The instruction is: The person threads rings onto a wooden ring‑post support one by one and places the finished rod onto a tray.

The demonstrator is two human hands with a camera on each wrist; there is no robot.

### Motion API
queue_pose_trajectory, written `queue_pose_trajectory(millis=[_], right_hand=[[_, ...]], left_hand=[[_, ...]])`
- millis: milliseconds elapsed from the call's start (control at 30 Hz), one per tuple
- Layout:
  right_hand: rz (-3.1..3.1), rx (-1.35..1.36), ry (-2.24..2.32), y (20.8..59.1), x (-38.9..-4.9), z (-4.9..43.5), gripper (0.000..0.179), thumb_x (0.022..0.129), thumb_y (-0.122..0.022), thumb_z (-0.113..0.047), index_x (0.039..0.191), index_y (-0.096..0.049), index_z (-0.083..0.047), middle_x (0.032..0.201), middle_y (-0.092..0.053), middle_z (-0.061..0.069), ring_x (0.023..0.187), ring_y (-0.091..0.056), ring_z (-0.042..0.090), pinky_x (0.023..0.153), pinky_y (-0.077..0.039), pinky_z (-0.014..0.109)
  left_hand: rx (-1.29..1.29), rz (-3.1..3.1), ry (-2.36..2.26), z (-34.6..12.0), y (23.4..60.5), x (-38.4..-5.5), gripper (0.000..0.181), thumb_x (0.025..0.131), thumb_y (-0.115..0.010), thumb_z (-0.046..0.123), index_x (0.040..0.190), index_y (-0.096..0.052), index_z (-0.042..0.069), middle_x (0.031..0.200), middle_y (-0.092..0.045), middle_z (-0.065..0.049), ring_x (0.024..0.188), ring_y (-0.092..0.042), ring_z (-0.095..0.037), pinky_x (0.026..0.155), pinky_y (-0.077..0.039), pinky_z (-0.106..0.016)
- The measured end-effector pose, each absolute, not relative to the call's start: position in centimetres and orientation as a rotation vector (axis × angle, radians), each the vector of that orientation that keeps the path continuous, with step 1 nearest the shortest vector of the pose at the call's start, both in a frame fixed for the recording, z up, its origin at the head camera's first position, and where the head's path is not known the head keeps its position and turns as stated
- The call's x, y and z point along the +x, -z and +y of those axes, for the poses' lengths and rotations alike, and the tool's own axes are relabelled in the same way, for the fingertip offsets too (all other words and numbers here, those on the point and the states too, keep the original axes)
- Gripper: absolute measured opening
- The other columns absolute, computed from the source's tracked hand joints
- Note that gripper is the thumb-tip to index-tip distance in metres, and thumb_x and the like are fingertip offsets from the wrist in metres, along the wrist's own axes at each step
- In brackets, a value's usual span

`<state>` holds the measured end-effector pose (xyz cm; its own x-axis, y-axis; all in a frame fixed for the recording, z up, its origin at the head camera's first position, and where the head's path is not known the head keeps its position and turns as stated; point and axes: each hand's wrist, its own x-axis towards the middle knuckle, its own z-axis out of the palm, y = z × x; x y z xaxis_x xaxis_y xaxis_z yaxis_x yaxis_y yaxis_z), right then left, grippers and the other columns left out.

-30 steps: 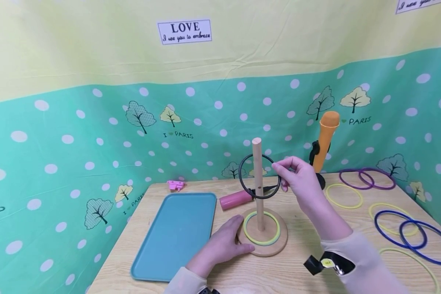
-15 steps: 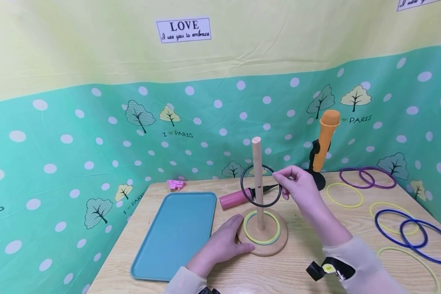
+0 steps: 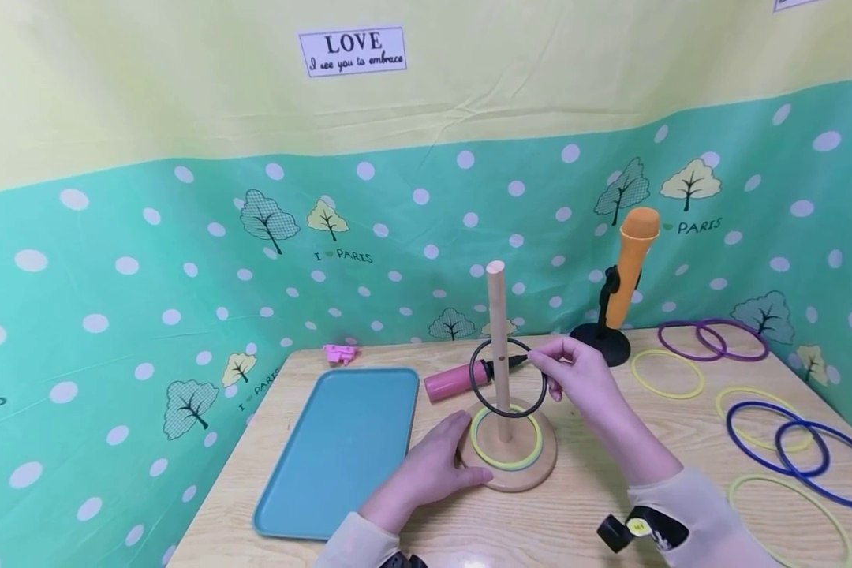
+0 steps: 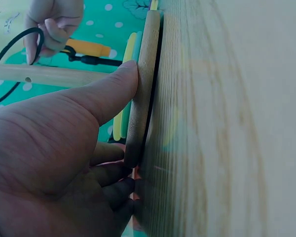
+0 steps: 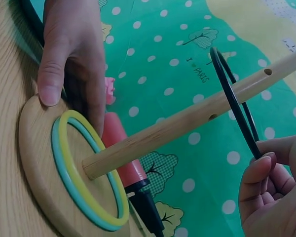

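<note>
A wooden ring-toss stand has its upright post in a round base. A yellow ring and a teal ring lie stacked on the base around the post. My left hand holds the base's left rim, thumb at the front edge and fingers at the side, as the left wrist view shows. With thumb and fingertips, my right hand pinches a black ring at its right edge. That ring encircles the post, tilted, above the stacked rings.
Left of the stand lies a teal tray. Behind are a pink pump, a pink toy and an orange microphone on a black stand. Purple rings, yellow rings and blue rings lie at right.
My right hand has lowered the black ring along the post, from its upper half toward the base. My left hand stays at the base's rim.
</note>
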<state>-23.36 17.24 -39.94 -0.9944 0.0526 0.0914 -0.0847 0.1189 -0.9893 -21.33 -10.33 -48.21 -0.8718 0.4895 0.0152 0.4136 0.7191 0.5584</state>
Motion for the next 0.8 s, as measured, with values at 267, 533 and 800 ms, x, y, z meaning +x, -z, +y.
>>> queue_pose_trajectory(millis=[267, 533, 800], right_hand=[[-2.353, 0.022, -1.996, 40.9, -23.8, 17.3, 0.026, 0.106, -0.079, -0.022, 0.117, -0.072, 0.001, 0.087, -0.062, 0.002, 0.063, -0.055, 0.015, 0.055, -0.050, 0.027], [-2.458, 0.049, -1.977, 42.2, -24.3, 17.3, 0.023, 0.107, -0.077, -0.019, 0.114, -0.072, 0.002, 0.084, -0.058, 0.003, 0.061, -0.053, 0.015, 0.054, -0.050, 0.027], [-2.541, 0.129, -1.947, 43.7, -24.5, 17.2, 0.017, 0.106, -0.076, -0.014, 0.108, -0.072, 0.002, 0.084, -0.058, 0.003, 0.059, -0.051, 0.013, 0.051, -0.048, 0.025]], left_hand=[[0.731, 2.782, -0.873, -10.4, 48.1, -21.3, 0.103, 0.094, -0.089, 0.051, 0.167, -0.041, -0.003, 0.171, -0.041, -0.025, 0.158, -0.042, -0.039, 0.129, -0.037, -0.055], [0.735, 2.769, -0.887, -10.3, 47.9, -21.4, 0.102, 0.094, -0.089, 0.049, 0.168, -0.040, -0.002, 0.172, -0.041, -0.024, 0.158, -0.041, -0.038, 0.129, -0.037, -0.055], [0.729, 2.769, -0.888, -10.4, 48.0, -21.4, 0.103, 0.094, -0.089, 0.050, 0.169, -0.040, 0.000, 0.172, -0.041, -0.024, 0.158, -0.042, -0.038, 0.129, -0.037, -0.055]])
